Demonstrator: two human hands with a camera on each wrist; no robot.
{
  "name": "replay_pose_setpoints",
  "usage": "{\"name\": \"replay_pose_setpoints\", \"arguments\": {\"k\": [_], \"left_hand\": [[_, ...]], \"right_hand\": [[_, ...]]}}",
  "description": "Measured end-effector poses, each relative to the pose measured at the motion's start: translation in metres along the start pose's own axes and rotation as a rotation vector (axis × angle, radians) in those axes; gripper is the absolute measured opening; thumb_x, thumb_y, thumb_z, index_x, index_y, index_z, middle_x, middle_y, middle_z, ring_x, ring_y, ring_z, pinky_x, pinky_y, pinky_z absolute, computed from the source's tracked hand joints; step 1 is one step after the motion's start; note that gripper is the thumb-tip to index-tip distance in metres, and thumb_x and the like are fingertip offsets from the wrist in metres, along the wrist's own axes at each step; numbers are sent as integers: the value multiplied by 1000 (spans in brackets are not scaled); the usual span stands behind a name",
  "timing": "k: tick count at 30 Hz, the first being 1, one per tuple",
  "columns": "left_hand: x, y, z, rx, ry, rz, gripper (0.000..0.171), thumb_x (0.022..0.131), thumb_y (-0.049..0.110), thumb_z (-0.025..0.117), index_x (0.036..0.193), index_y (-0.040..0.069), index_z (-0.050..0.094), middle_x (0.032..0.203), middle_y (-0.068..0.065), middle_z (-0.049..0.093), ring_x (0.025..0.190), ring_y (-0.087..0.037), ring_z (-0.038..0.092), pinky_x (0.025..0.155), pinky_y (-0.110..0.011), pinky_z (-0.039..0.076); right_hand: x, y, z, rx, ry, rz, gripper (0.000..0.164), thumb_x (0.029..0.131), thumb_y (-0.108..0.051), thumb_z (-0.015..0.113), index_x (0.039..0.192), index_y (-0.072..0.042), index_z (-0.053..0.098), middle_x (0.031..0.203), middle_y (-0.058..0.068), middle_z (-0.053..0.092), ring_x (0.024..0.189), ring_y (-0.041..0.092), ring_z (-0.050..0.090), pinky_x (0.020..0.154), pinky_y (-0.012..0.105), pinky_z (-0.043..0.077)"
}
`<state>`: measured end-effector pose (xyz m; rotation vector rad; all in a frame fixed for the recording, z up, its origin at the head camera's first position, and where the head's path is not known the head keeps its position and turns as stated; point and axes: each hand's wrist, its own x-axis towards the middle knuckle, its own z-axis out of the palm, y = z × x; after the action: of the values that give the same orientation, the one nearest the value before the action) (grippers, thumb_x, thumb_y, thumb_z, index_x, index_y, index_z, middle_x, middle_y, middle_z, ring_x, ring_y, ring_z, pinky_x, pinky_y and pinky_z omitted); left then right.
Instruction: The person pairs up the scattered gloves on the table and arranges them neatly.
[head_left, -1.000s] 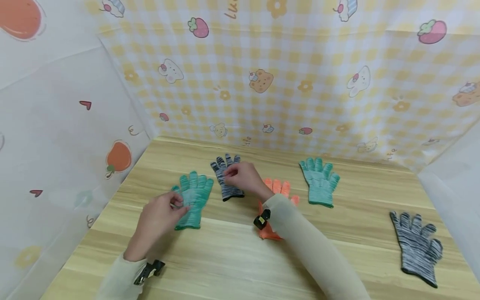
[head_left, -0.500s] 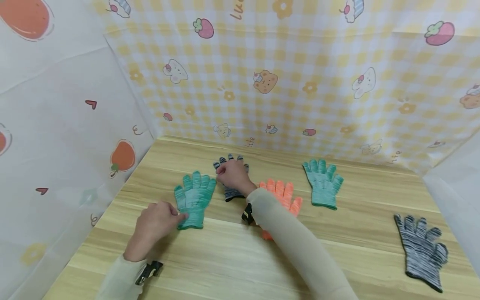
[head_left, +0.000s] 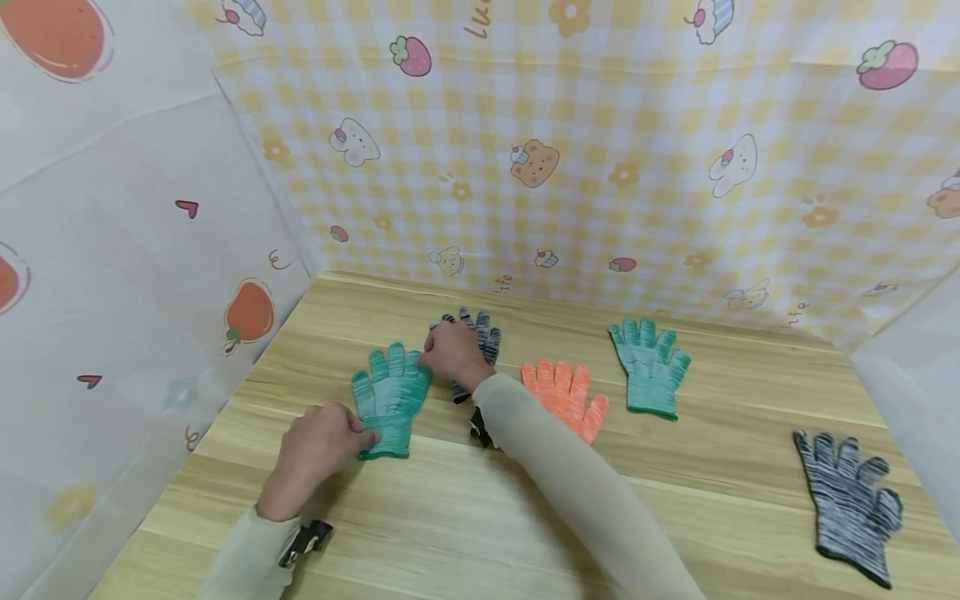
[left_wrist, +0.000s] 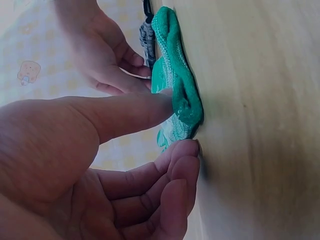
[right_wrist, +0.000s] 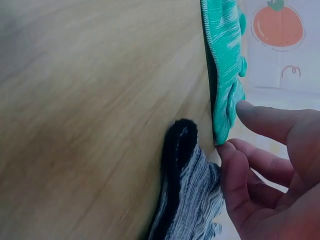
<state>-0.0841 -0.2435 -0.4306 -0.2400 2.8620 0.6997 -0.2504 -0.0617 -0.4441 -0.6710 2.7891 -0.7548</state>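
Observation:
A green knit glove (head_left: 392, 396) lies flat on the table, fingers pointing away. My left hand (head_left: 318, 442) is at its cuff; in the left wrist view the thumb (left_wrist: 135, 111) presses the green cuff (left_wrist: 182, 82) while the curled fingers sit at its lower edge. My right hand (head_left: 453, 354) reaches across to the glove's right-hand finger. Seen from the right wrist, thumb and fingertips close about the edge of the green glove (right_wrist: 225, 65). Partly hidden under that hand lies a black-and-grey glove (head_left: 489, 340), its dark cuff (right_wrist: 175, 155) close beside the right fingers.
An orange glove (head_left: 558, 392) lies under the right sleeve (head_left: 570, 479), partly covered. Farther right are another green glove (head_left: 649, 371) and a second black-and-grey glove (head_left: 851, 504). A yellow checked cloth (head_left: 570, 225) hangs behind the wooden table (head_left: 435, 525).
My right hand has moved left from over the black-and-grey glove to the green glove's edge. My left hand has lowered to the cuff. The head view has shifted slightly.

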Motion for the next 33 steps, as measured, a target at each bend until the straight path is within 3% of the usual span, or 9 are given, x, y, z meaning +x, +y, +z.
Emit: {"name": "replay_pose_setpoints", "arguments": {"k": [3, 6, 13, 15, 20, 27, 31, 33], "left_hand": [[0, 1, 0, -2, 2, 0, 27, 96, 28, 86, 78, 10, 76, 69, -1, 59, 60, -18, 54, 54, -32, 42], [0, 1, 1, -5, 3, -11, 27, 97, 27, 86, 77, 11, 75, 68, 0, 58, 60, -18, 54, 53, -32, 41], [-1, 3, 3, -12, 5, -17, 26, 97, 25, 86, 79, 9, 76, 69, -1, 60, 60, -19, 56, 53, -32, 44], [-1, 3, 3, -18, 6, -18, 24, 97, 24, 86, 82, 8, 78, 71, -1, 62, 61, -19, 56, 53, -33, 45], [0, 3, 4, -30, 12, 3, 19, 97, 20, 85, 84, 7, 79, 74, -1, 65, 63, -19, 58, 55, -34, 46], [0, 1, 4, -28, 24, 39, 26, 99, 15, 80, 75, 12, 72, 74, 0, 63, 66, -20, 58, 57, -35, 45], [-1, 0, 5, -36, 29, 55, 30, 99, 14, 79, 72, 14, 68, 72, 1, 60, 65, -19, 56, 56, -35, 43], [-1, 0, 5, -39, 29, 64, 30, 99, 14, 79, 71, 14, 67, 71, 1, 59, 64, -19, 56, 57, -35, 43]], "right_hand": [[1, -4, 1, -42, -12, 47, 26, 99, -31, 86, 80, -16, 74, 88, -8, 67, 75, 9, 59, 65, 25, 50], [5, -5, 4, -58, -40, 79, 20, 98, -31, 87, 88, -18, 75, 94, -4, 72, 79, 13, 66, 63, 29, 55], [46, 26, 47, -86, -99, 46, 34, 101, -24, 74, 68, -21, 67, 68, -5, 64, 61, 14, 59, 50, 32, 49], [47, 29, 48, -76, -116, 32, 38, 103, -23, 70, 65, -21, 65, 67, -4, 61, 58, 15, 57, 49, 32, 48], [40, 25, 46, -76, -83, 9, 45, 104, -20, 67, 61, -21, 55, 61, -5, 47, 55, 14, 47, 48, 29, 40], [-2, -7, 9, -16, -71, -16, 56, 107, -11, 64, 57, -18, 38, 55, -5, 22, 51, 11, 23, 49, 24, 23], [-4, -4, 10, -10, -32, -47, 51, 106, -10, 64, 60, -19, 42, 58, -6, 29, 51, 10, 27, 50, 24, 27], [-4, -1, 11, 0, -3, -58, 43, 104, -11, 67, 64, -19, 53, 64, -7, 44, 54, 10, 37, 51, 26, 34]]}}
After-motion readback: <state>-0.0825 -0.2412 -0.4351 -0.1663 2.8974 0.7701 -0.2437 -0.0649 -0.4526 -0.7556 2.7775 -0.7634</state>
